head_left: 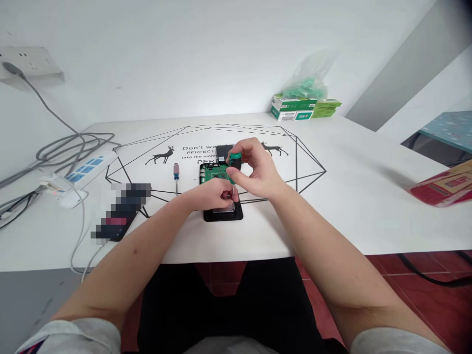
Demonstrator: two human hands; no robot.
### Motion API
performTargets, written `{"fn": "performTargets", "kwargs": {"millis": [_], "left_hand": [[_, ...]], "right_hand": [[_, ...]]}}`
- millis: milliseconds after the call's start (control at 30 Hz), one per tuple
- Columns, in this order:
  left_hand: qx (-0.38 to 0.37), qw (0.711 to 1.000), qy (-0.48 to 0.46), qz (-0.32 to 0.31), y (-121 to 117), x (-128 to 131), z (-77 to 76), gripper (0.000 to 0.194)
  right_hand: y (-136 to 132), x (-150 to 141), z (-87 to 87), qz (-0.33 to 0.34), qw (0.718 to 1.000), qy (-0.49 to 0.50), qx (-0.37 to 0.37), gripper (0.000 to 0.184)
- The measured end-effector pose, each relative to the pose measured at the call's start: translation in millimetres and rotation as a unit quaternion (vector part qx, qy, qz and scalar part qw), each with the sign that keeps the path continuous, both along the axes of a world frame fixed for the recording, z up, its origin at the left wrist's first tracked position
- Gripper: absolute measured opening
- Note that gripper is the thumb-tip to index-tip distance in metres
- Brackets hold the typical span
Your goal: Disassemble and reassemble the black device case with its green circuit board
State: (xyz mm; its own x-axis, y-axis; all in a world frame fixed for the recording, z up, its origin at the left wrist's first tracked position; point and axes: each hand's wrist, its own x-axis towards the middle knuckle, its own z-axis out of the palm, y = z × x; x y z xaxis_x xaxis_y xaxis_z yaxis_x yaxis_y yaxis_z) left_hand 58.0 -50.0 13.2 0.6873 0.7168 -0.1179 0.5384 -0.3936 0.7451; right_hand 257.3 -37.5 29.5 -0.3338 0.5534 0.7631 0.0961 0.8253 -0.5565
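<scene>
My right hand (258, 169) grips a screwdriver (235, 161) by its green and black handle and holds it nearly upright. Its thin shaft points down at an opened black device (223, 216) with a green circuit board (213, 172) and a silvery metal part (227, 210) at its near end. Beside the shaft tip, my left hand (212, 193) lies over the device with thumb and fingers pinched together; what they hold, if anything, is hidden. Behind the device lies a dark flat panel (223, 153), partly covered by my right hand.
A second screwdriver (176, 172) lies left of the device. Farther left are a phone (123, 214), a power strip (94, 167) and coiled cables (79, 140). Green and white boxes (293, 109) under a plastic bag (308, 81) stand at the back; a red packet (444, 187) lies right.
</scene>
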Motion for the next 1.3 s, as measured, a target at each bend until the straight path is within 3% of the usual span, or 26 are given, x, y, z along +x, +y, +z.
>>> {"fn": "performTargets", "kwargs": {"millis": [300, 500, 567, 700, 800, 967, 1300], "left_hand": [[0.033, 0.999, 0.005, -0.024, -0.7, -0.1, 1.9, 0.024], [0.066, 0.997, 0.036, -0.025, -3.2, 1.4, 3.8, 0.019], [0.080, 0.996, 0.030, -0.027, -3.5, 1.3, 3.9, 0.022], [0.098, 0.995, -0.015, 0.003, -1.9, -1.4, 5.4, 0.025], [0.139, 0.988, -0.045, 0.053, 1.2, -6.3, 7.6, 0.026], [0.170, 0.980, -0.038, 0.097, 5.9, -13.4, 6.9, 0.031], [0.293, 0.952, 0.066, 0.059, 12.9, -14.1, -7.0, 0.027]], "right_hand": [[0.9, -1.7, -4.8, -0.015, 1.000, -0.002, -0.003, 0.037], [3.9, -4.0, -11.8, -0.027, 0.999, 0.017, -0.003, 0.049], [5.0, -4.2, -12.8, -0.024, 0.999, 0.023, 0.020, 0.048], [4.1, -2.0, -6.5, -0.013, 0.994, 0.027, 0.107, 0.021], [3.1, 1.1, -1.1, -0.008, 0.990, 0.036, 0.137, 0.026], [3.4, 4.1, -2.8, -0.022, 0.994, 0.061, 0.084, 0.022], [2.9, -5.1, -7.4, -0.005, 0.992, 0.122, -0.003, 0.042]]}}
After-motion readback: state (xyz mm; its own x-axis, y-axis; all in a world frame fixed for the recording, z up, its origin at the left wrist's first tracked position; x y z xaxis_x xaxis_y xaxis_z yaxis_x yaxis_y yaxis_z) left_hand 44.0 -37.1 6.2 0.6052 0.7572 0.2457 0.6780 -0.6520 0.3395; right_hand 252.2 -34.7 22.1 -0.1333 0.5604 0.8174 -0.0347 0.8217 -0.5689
